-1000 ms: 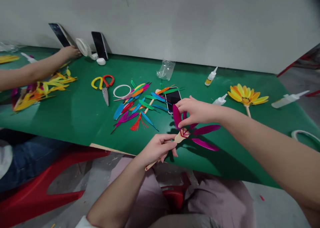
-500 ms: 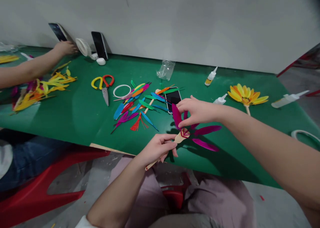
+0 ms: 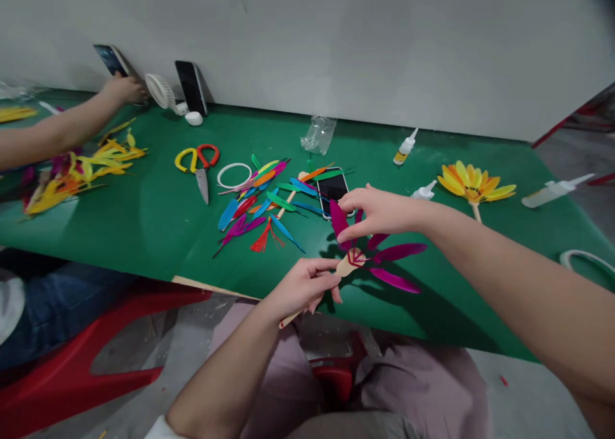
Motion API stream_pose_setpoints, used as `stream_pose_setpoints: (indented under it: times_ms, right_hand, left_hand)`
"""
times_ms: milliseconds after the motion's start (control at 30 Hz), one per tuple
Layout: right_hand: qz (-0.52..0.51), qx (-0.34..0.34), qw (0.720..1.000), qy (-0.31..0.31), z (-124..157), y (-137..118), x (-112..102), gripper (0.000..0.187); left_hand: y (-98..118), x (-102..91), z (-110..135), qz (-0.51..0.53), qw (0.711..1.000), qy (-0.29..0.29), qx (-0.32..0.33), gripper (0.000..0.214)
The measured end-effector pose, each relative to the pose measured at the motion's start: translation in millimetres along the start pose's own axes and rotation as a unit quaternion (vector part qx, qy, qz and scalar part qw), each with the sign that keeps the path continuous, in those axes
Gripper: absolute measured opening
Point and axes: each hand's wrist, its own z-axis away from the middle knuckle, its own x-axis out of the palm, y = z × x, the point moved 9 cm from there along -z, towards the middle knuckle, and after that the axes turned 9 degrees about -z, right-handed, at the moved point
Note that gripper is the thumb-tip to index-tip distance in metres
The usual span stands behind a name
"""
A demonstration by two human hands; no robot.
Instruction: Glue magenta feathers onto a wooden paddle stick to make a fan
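My left hand (image 3: pixel 307 284) is closed round a flat wooden stick (image 3: pixel 350 263) with a rounded, wider head. Several magenta feathers (image 3: pixel 400 252) fan out from that head, where dark red lines show. The thumb and fingers of my right hand (image 3: pixel 372 211) pinch the leftmost magenta feather (image 3: pixel 339 220), whose quill end meets the head. Left of my hands lies a loose pile of coloured feathers (image 3: pixel 269 202) with a red tassel (image 3: pixel 264 237). A phone (image 3: pixel 335 186) lies partly under some of them.
Scissors (image 3: pixel 202 176) and a white ring (image 3: pixel 234 175) lie left on the green table (image 3: pixel 182 234). Glue bottles (image 3: pixel 406 147), a yellow feather fan (image 3: pixel 475 182) and a tape roll (image 3: pixel 589 259) are at right. A co-worker's hand (image 3: pixel 125 90) touches a propped phone (image 3: pixel 111 59).
My right hand's fingertips have shifted slightly up and left along the leftmost feather. My left hand stays on the stick. The co-worker's hand has moved slightly left at the phone.
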Motion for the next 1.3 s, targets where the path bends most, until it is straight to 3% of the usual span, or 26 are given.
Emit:
stream_pose_setpoints:
  times_ms: [333, 1300]
  right_hand:
    - [-0.014, -0.033, 0.999, -0.015, 0.2, -3.4, 2.2, 0.035]
    - [0.004, -0.012, 1.000, -0.008, 1.2, -1.5, 1.2, 0.029]
  left_hand:
    - [-1.6, -0.3, -1.1, 0.005, 1.000, 0.003, -0.003, 0.040]
    - [-1.1, 0.0, -0.7, 0.000, 1.000, -0.002, -0.001, 0.040]
